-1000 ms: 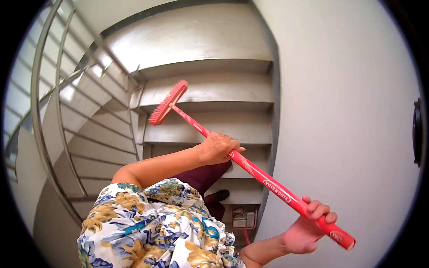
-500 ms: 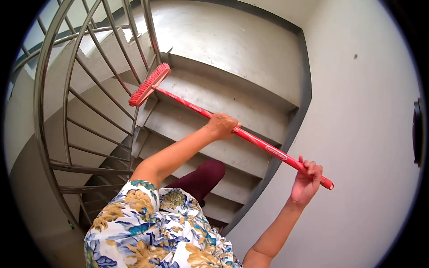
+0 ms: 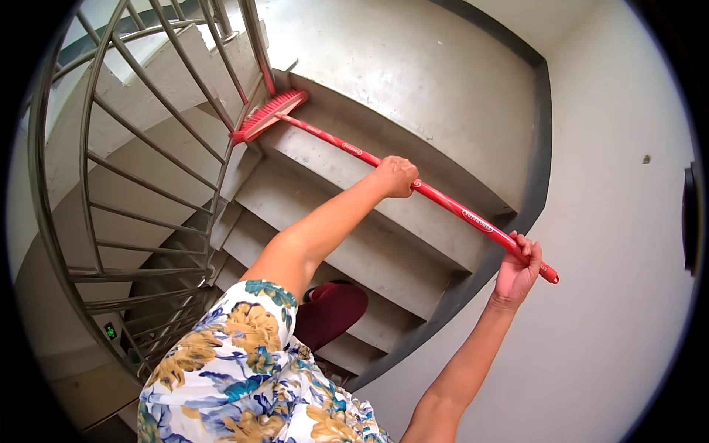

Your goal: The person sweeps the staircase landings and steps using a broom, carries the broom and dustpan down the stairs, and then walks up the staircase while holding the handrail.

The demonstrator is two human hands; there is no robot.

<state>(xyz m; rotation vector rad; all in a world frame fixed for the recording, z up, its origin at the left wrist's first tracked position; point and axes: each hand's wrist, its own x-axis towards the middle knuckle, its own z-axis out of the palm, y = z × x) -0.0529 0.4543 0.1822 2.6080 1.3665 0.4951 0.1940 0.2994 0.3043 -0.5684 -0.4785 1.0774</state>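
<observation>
Gripping the long red broom pole about its middle, the left hand is closed in a fist in the head view, while the right hand wraps its fingers round the pole near its free end, beside the pale smooth wall. The wide, red-bristled broom head is at the upper left, against or just beside the foot of the shiny metal bar railing; exact contact is hard to tell. The pole slants down rightward above the grey stair steps, below the broad grey landing. A bent maroon trouser leg shows beneath the left arm
</observation>
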